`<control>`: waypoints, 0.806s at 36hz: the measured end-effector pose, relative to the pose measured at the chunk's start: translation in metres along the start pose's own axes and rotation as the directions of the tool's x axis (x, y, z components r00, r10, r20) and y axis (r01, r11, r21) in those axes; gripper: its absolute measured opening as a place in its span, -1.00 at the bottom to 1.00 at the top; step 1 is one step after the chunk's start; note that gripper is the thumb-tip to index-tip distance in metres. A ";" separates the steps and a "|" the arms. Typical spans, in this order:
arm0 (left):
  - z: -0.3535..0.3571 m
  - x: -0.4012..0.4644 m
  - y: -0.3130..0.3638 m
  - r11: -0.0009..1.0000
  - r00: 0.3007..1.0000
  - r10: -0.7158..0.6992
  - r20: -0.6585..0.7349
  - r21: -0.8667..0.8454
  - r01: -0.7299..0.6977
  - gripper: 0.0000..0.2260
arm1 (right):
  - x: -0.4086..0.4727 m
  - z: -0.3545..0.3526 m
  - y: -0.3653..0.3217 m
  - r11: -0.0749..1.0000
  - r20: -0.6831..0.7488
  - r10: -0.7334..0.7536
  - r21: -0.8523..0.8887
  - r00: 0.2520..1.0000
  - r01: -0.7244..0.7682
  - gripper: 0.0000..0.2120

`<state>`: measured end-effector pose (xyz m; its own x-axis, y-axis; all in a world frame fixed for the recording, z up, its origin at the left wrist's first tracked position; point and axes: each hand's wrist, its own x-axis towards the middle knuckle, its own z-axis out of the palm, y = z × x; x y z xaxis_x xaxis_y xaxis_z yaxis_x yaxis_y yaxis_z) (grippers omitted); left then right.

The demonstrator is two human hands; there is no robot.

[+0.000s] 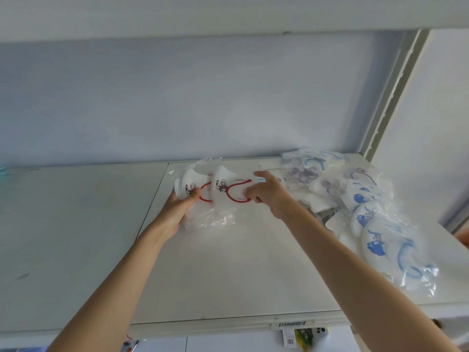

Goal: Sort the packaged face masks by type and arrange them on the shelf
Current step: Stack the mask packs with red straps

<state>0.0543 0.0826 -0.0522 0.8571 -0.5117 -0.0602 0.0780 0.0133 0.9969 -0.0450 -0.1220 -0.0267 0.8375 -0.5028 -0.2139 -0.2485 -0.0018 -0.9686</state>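
Note:
Two white face masks with red ear loops, each in a clear plastic bag, stand side by side on the white shelf [228, 262]. My left hand [177, 207] grips the left red-loop mask [189, 185] at its lower edge. My right hand [269, 193] pinches the right red-loop mask [224, 185] by its bag at the loop end. A loose pile of bagged masks with blue prints and blue loops [375, 224] lies on the shelf to the right, along with some with purple prints [302, 174] behind my right hand.
The shelf's back wall [203, 97] rises close behind the masks and another shelf board runs overhead. A slotted upright post [390, 97] stands at the right rear corner. A barcode label [291, 323] sits on the shelf's front edge. Bare shelf surface spreads to the left.

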 end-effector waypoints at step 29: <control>0.036 -0.014 0.009 0.984 0.961 -0.180 0.209 0.039 0.175 -0.75 | -0.018 0.022 0.025 0.990 0.118 -0.141 0.012 0.983 0.141 -0.69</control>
<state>0.0250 0.0588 -0.0402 0.7035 -0.6737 -0.2264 0.2073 -0.1102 0.9721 -0.0560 -0.0938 -0.0494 0.9158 -0.3917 -0.0885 -0.1223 -0.0620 -0.9906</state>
